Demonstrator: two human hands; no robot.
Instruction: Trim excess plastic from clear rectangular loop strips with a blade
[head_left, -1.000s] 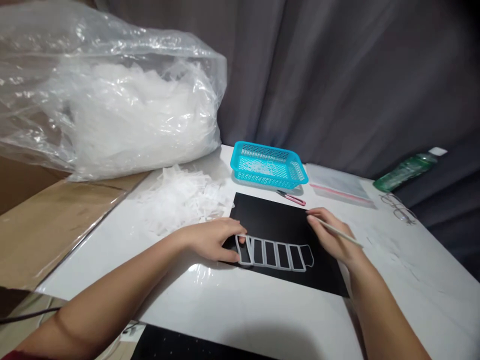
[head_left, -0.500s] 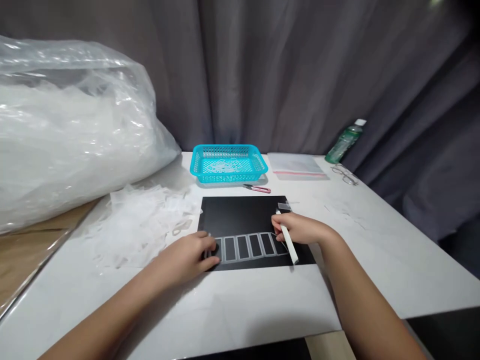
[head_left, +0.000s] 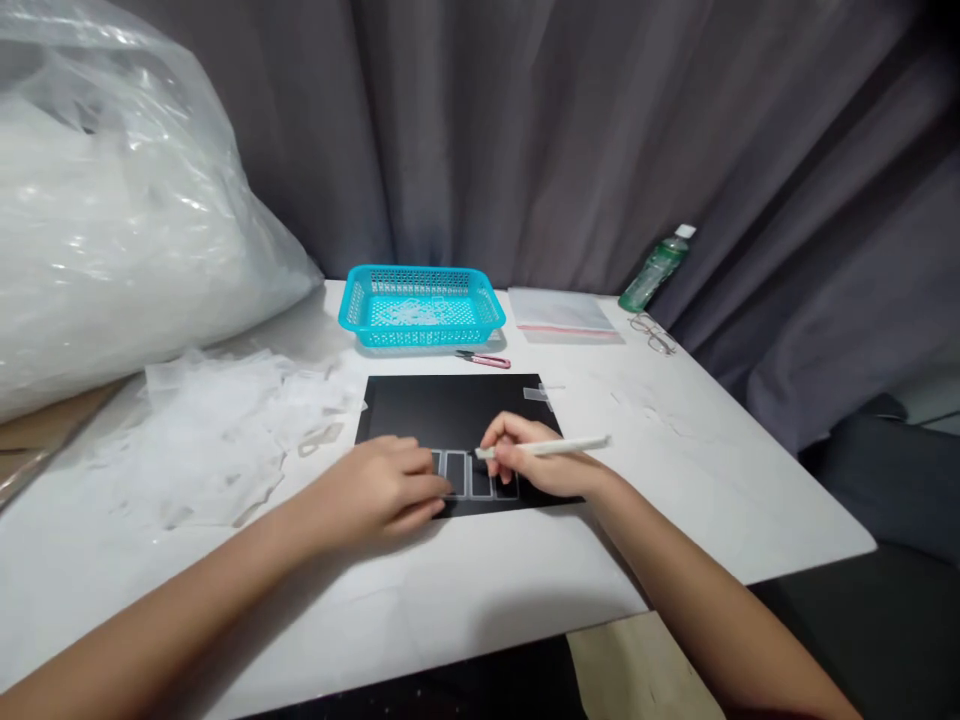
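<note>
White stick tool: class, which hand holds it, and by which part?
The right hand holds the white stick tool near its left end, pinched in the fingers; its long end juts right. The left hand presses the translucent strip.

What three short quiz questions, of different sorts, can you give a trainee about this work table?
1. True or false: the right hand holds a white stick.
2. Which lies nearest the blue basket? A. green bottle B. pink cutter C. glasses
3. What does the left hand press on?

Key: 1. True. 2. B. 3. The clear ladder-like strip on the black mat.
</note>
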